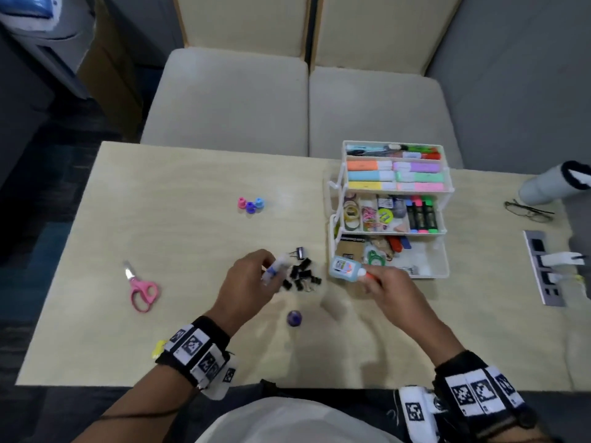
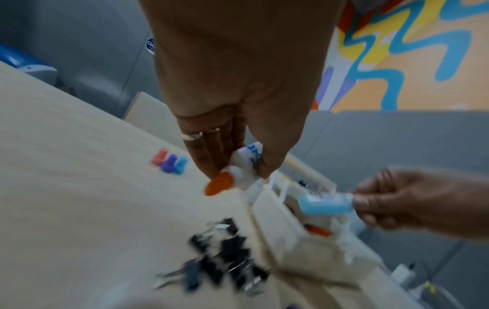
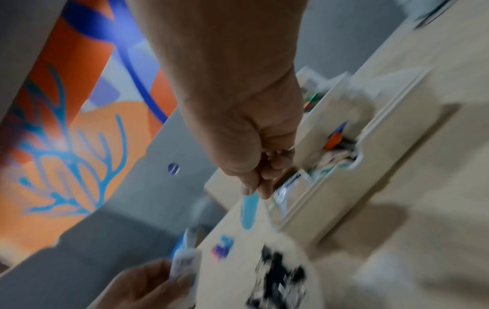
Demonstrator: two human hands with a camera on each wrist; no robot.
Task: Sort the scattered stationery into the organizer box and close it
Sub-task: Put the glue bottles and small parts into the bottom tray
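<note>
We find the table [image 1: 179, 174] carrying the organizer box [image 1: 391, 266], open, its tiers fanned out. Our right hand [image 1: 391, 290] pinches a blue glue bottle [image 1: 344, 267] at its front-left corner. Our left hand [image 1: 246, 279] grips a white glue bottle [image 2: 244, 167] above the binder clips [image 1: 302, 276].

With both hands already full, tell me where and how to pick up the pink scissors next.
The pink scissors lie flat on the table, blades pointing away, handle loops toward the person. Come from above on the near side and pinch across the loops, probably with the left hand, which is nearer, once its white glue bottle is put away. The loops are wide and blunt; the blades are narrow and pointed.
</note>
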